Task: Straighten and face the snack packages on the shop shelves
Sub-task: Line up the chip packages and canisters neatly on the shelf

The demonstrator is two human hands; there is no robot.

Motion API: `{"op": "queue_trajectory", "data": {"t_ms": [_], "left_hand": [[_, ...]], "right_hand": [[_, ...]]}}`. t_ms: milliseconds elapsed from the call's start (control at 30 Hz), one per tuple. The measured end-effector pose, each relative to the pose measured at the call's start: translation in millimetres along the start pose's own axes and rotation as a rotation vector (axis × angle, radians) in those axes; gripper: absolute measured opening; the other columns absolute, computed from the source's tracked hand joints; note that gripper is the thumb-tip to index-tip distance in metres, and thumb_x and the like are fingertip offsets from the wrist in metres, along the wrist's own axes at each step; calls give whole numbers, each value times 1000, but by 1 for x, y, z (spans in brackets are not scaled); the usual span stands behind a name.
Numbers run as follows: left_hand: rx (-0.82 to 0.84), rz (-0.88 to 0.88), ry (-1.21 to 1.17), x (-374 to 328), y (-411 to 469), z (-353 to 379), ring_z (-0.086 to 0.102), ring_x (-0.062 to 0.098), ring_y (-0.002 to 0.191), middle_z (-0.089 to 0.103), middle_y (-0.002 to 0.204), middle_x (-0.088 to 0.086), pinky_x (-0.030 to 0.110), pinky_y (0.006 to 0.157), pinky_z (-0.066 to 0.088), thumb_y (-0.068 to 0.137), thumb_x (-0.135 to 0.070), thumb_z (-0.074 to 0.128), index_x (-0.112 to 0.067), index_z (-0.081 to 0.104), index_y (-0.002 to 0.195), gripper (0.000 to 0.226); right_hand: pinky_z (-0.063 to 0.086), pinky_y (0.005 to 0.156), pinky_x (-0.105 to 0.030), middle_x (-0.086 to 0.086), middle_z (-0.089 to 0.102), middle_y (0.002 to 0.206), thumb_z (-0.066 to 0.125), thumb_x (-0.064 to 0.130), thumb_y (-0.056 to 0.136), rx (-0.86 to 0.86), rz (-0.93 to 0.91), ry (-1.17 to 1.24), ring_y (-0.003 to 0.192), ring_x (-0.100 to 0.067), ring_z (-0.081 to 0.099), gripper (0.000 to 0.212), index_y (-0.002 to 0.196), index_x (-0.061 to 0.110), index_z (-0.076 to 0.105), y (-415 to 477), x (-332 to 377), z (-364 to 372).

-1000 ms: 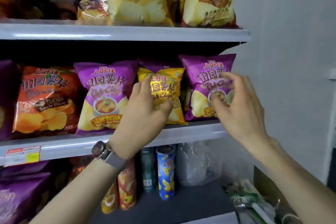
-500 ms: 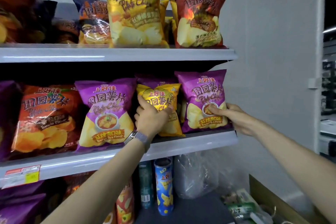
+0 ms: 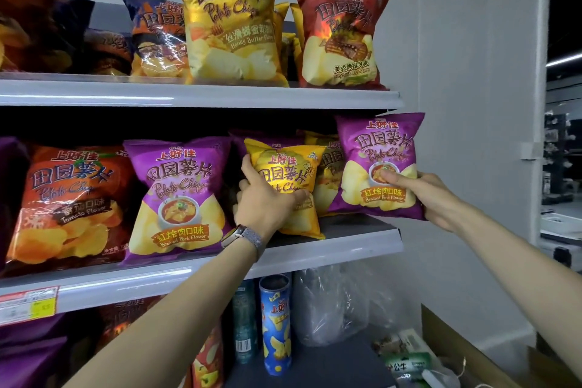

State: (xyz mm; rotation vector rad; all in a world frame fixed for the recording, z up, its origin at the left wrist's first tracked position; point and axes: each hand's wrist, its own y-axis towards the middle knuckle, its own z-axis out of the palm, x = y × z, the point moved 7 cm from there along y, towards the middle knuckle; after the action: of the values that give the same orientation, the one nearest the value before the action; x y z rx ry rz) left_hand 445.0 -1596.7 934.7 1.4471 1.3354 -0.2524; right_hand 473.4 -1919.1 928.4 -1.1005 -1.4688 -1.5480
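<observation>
On the middle shelf (image 3: 330, 249), my left hand (image 3: 264, 201) grips a small yellow chip bag (image 3: 286, 167) from its left side, thumb across the front. My right hand (image 3: 431, 195) pinches a purple braised-pork chip bag (image 3: 381, 148) at its lower right, thumb on the front; the bag juts past the shelf's right end, tilted slightly. Another yellow bag (image 3: 330, 167) shows behind, between the two. To the left stand a second purple bag (image 3: 179, 195) and an orange tomato bag (image 3: 69, 198), both facing front.
The top shelf (image 3: 201, 94) carries a tall yellow honey-butter bag (image 3: 230, 16), a red bag (image 3: 340, 31) and darker bags at the left. Below stand blue (image 3: 275, 324) and teal (image 3: 244, 324) chip tubes and a clear plastic bag (image 3: 333, 302). A white wall (image 3: 472, 72) closes the right.
My right hand has pulled the purple bag rightward and outward past the shelf end, uncovering a yellow bag behind. My left hand has wrapped further round the small yellow bag.
</observation>
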Motion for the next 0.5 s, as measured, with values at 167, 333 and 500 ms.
{"op": "queue_trajectory", "data": {"t_ms": [167, 333, 500], "left_hand": [[-90, 97, -235, -18, -6, -17, 57, 31, 132, 49, 151, 5, 54, 112, 48, 48, -71, 86, -36, 7, 162, 143], [-61, 165, -322, -23, -27, -48, 60, 15, 127, 53, 147, -7, 35, 111, 48, 56, -55, 97, -33, 9, 164, 141], [-86, 177, -371, -15, -62, -94, 66, -12, 101, 58, 120, -31, 22, 91, 53, 53, -54, 102, -45, 18, 155, 133]], "right_hand": [[59, 89, -40, -9, 80, 105, 88, 40, 69, -9, -26, -24, 95, -27, 78, 60, 119, 10, 71, -8, 0, -11], [61, 85, -39, -8, 80, 103, 88, 34, 74, 64, -52, -20, 93, -27, 78, 52, 118, 12, 71, -16, -1, 27], [62, 83, -41, -11, 80, 100, 89, 30, 73, 163, -94, -11, 91, -31, 78, 51, 116, 10, 69, -17, 2, 81]]}}
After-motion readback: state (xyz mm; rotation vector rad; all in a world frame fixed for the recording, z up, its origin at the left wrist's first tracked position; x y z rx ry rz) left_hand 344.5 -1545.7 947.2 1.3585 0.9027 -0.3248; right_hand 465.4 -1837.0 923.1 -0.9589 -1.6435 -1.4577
